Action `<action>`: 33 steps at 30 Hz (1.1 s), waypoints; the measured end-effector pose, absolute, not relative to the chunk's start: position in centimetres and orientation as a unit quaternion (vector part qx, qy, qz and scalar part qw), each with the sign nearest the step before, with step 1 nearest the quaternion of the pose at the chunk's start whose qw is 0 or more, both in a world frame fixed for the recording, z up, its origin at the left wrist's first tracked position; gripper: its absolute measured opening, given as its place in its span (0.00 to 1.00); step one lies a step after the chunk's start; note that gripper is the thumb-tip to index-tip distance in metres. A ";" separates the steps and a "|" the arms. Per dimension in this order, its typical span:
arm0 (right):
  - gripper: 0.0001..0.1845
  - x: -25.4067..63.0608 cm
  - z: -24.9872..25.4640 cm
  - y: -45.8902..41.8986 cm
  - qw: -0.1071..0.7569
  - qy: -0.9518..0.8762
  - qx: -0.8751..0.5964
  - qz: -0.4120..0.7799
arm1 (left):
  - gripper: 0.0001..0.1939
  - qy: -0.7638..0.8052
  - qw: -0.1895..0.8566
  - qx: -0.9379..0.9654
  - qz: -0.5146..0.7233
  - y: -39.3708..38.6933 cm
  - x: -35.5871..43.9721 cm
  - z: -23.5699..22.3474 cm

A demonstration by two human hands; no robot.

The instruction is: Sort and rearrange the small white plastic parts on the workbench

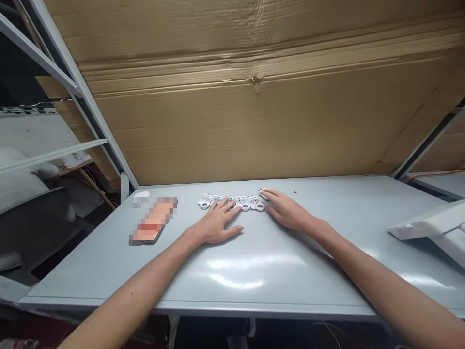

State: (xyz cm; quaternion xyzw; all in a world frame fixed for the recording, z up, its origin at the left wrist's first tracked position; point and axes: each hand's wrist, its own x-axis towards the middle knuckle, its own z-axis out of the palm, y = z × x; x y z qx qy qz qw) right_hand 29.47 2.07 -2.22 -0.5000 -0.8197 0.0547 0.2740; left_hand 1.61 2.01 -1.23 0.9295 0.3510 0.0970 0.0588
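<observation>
A row of small white plastic plug pieces (pixel 242 202), each with a round ring at its near side and small pins at its far side, lies across the back middle of the table. My left hand (pixel 220 222) rests on the row with its fingers spread, covering parts of several pieces. At the right end, my right hand (pixel 285 208) has its fingers closed on one white plug piece (pixel 262 193), which is tilted and partly hidden by the fingers. Its thumb is close beside the neighbouring piece (pixel 256 203).
On the grey table (pixel 254 278), a blurred orange phone-like slab (pixel 154 220) and a small white case-like object (pixel 141 198) lie left. White packaging (pixel 428 220) sits at the right edge. A small dark bit (pixel 295 192) lies behind my right hand. Cardboard (pixel 254 131) walls the back.
</observation>
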 end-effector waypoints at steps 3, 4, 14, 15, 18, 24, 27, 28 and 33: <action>0.20 29.9 -1.8 1.9 0.239 -0.830 -0.499 0.072 | 0.30 0.341 0.036 0.932 0.119 1.7 1.8 -0.9; 0.19 29.9 -1.5 1.7 0.227 -0.835 -0.495 0.078 | 0.28 0.332 0.026 0.935 0.127 1.5 1.9 -0.8; 0.18 31.1 -0.6 2.1 0.236 -0.829 -0.505 0.047 | 0.14 0.225 0.021 0.955 0.193 1.0 2.6 -0.6; 0.20 31.3 -0.9 2.4 0.241 -0.829 -0.503 0.045 | 0.13 0.223 0.024 0.954 0.196 1.1 2.5 -0.7; 0.23 31.6 -1.7 2.9 0.230 -0.834 -0.499 0.054 | 0.12 0.221 0.025 0.954 0.201 1.2 2.5 -0.8; 0.24 31.5 -2.2 3.2 0.210 -0.843 -0.487 0.086 | 0.12 0.212 0.019 0.955 0.208 1.2 2.6 -0.8; 0.24 31.7 -2.3 3.3 0.231 -0.834 -0.495 0.078 | 0.12 0.214 0.018 0.955 0.206 1.1 2.7 -0.7; 0.24 31.8 -2.2 3.3 0.239 -0.830 -0.498 0.073 | 0.12 0.215 0.016 0.955 0.205 1.1 2.6 -0.6; 0.24 30.8 -0.8 2.3 0.293 -0.817 -0.495 0.036 | 0.11 0.231 -0.015 0.951 0.203 1.4 2.1 -0.3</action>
